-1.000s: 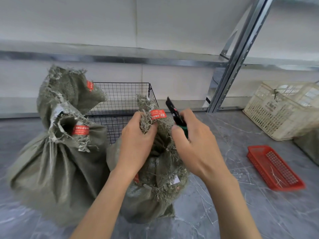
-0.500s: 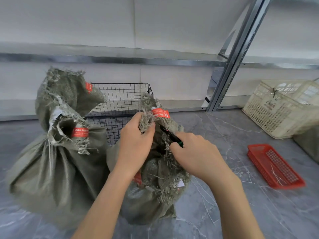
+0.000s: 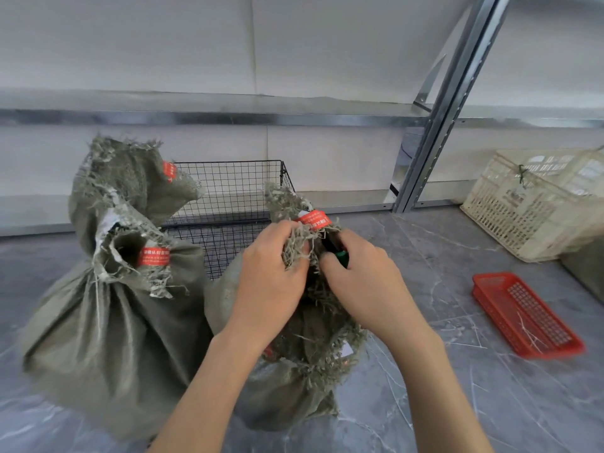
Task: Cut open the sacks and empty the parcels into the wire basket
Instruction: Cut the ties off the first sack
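Here, left hand [image 3: 271,276] gripped the frayed neck of the near sack [image 3: 294,384], right hand [image 3: 362,284] held a green-handled cutter [image 3: 340,256] against it below the red tag [image 3: 313,220], sack stood on the floor [image 3: 425,403] before the wire basket [image 3: 228,191], second sack [image 3: 108,322] beside.

A storeroom: steel racking [image 3: 448,103] is lining the far wall [image 3: 163,44], sacks [image 3: 108,322] and a crate [image 3: 523,207] are sitting on the floor [image 3: 457,403].

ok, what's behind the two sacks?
Black wire basket: back and right walls show between left sack and right sack. Its floor is mostly covered; contents unclear.
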Available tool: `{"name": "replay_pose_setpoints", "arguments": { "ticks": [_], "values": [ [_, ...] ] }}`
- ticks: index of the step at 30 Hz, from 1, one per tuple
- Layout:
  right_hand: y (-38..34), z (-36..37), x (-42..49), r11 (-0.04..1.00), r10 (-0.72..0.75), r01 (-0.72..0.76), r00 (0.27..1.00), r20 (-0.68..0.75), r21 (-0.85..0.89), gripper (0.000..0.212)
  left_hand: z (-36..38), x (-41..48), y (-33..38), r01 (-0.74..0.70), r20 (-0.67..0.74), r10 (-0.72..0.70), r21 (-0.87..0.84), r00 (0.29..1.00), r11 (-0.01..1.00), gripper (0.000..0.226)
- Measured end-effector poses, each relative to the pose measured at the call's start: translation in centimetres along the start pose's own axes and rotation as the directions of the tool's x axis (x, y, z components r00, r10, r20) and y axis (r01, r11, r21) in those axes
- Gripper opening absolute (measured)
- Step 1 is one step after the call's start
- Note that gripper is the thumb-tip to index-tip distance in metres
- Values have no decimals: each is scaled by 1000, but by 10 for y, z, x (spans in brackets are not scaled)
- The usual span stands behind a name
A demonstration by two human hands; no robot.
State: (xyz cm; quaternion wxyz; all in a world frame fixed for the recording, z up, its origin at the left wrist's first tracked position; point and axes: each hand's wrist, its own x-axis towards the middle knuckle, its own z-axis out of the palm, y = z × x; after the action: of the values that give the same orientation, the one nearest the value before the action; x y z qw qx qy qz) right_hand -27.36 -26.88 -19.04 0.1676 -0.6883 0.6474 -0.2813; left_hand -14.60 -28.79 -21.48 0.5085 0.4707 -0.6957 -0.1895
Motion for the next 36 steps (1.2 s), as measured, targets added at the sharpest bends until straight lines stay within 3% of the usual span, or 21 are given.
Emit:
{"name": "replay_pose_setpoints", "arguments": {
  "ticks": [5,11,16,18,24,32,36],
  "values": [
    [1,-7,-2,967,-98,108,994,-51,231,3,-2,1,5,12,-29,-14,-69,999,998,29],
    [10,-23,-4,906,-138,135,990,-21,401,10,-11,13,16,19,-288,-103,-282,952,959,28],
    [18,-24,-2,924,-149,138,989,3,356,13,-16,30,21,69,-49,-85,-268,995,961,26],
    [22,-23,-1,948,-142,138,990,-10,288,9,-16,31,23,71,-35,-83,-263,996,962,16],
    [26,-25,-4,955,-117,122,993,-36,270,16,-10,29,24,112,-83,-137,-255,987,960,19],
    [19,-21,-5,863,-145,109,989,35,494,18,-3,28,18,137,-125,-175,-268,977,954,21],
    [18,-17,-3,775,-159,90,986,56,625,23,-4,23,22,141,-11,-155,-356,988,924,16]
  ]
}}
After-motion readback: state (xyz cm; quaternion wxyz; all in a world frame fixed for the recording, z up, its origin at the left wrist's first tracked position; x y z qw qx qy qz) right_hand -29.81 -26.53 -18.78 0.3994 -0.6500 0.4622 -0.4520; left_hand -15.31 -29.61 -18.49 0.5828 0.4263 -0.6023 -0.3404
